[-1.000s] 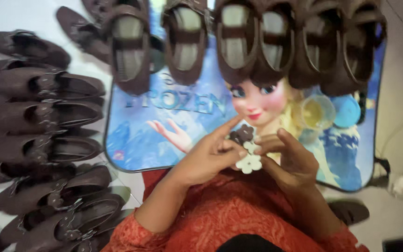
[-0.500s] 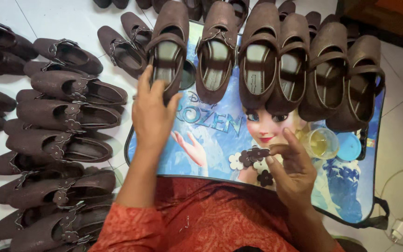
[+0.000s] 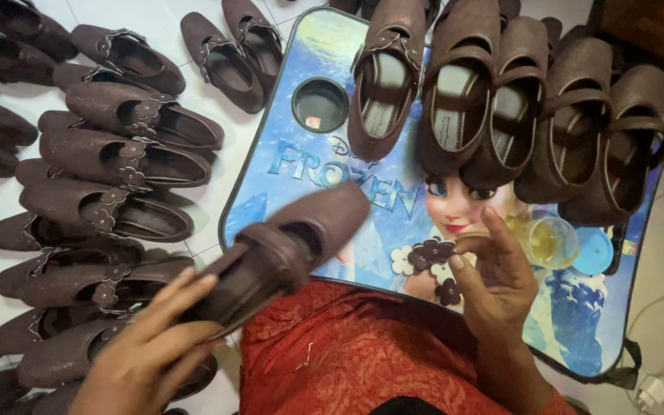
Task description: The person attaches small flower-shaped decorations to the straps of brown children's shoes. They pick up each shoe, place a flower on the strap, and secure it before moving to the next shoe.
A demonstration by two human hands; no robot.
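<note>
— Since half a second earlier, one brown shoe (image 3: 286,253) had been lifted off the row on the tray and brought down toward the lap; the left hand (image 3: 151,350), which had been reaching up at that row, was now low at the left.

— How was the shoe held?

— It was gripped at the heel end by the left hand, fingers closed round it, toe tilted up and to the right over the tray's (image 3: 286,165) near edge. It was blurred, so the exact hold could not be made out.

— And what was seen to the left of it?

— Many more brown shoes (image 3: 117,154) were laid in rows on the white floor (image 3: 217,204), some with flower trims already on.

— And to the right?

— A dark flower trim (image 3: 430,252) was pinched between thumb and fingers of the right hand (image 3: 497,288), just above the tray, with a pale flower (image 3: 403,260) and another dark one (image 3: 448,291) lying beside it. Further right, a small cup (image 3: 551,242) of yellowish liquid stood close under the row of shoes (image 3: 516,123).

— What could be judged to go wrong?

— The cup could be knocked and spilled if the shoe were swung across, and the small trim could be dropped from so light a pinch.
</note>
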